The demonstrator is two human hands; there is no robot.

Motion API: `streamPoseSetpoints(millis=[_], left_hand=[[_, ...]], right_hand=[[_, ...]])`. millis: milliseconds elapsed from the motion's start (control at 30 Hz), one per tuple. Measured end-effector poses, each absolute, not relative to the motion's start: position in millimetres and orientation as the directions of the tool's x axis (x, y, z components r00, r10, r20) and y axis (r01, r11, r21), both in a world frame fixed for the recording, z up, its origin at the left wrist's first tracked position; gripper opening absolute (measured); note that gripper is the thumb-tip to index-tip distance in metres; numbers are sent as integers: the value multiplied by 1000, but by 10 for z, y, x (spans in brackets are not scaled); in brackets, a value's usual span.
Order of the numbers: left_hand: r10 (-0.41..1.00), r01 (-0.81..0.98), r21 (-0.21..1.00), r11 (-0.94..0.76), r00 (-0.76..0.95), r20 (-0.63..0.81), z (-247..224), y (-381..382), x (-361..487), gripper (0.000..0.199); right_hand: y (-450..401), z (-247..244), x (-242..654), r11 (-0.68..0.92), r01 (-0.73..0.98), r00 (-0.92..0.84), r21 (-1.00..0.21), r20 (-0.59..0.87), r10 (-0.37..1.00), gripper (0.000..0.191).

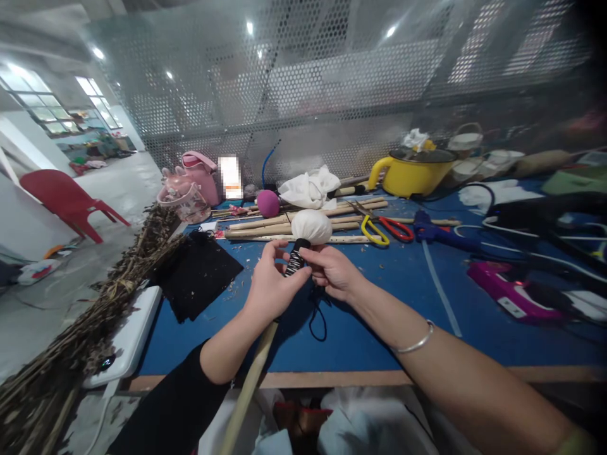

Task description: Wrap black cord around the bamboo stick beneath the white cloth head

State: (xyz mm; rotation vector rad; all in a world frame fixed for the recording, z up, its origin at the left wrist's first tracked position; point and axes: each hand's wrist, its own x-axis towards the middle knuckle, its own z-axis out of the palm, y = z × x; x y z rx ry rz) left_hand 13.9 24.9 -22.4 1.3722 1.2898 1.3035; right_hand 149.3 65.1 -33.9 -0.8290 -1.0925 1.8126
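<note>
A wooden stick (253, 373) slants up from my lap to a round white cloth head (312, 227). Below the head, black cloth wrapped with pale cord (294, 258) covers the stick. My left hand (274, 278) is curled around this wrapped neck from the left. On the right side, my right hand (329, 270) pinches at the neck with thumb and fingers just under the white head. A loop of black cord (318, 321) hangs below my right hand over the blue table (365, 341).
Behind the hands lie wooden sticks (260, 229), yellow-handled scissors (374, 231), red-handled scissors (397, 230) and a blue glue gun (439, 234). Black cloth (196, 278), a white power bank (130, 341) and dried stems (95, 322) are left; a yellow pot (417, 177) and magenta power strip (512, 294) right.
</note>
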Motion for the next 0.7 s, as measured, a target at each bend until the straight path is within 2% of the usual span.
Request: streamPoseSetpoints(millis=[133, 433, 567, 700], left_hand=[[984, 208, 966, -156, -56, 171, -207, 250, 147, 37], [993, 15, 999, -51, -104, 52, -72, 288, 99, 38], [992, -40, 997, -69, -113, 64, -69, 277, 111, 40], [996, -171, 984, -59, -73, 47, -56, 264, 118, 37]], right_hand=[[629, -296, 1497, -218, -303, -431, -928, -70, 900, 31], [613, -216, 1548, -102, -333, -326, -937, 13, 945, 27], [595, -206, 1542, -109, -365, -337, -925, 22, 941, 29], [609, -203, 1527, -123, -358, -348, -925, 10, 937, 32]])
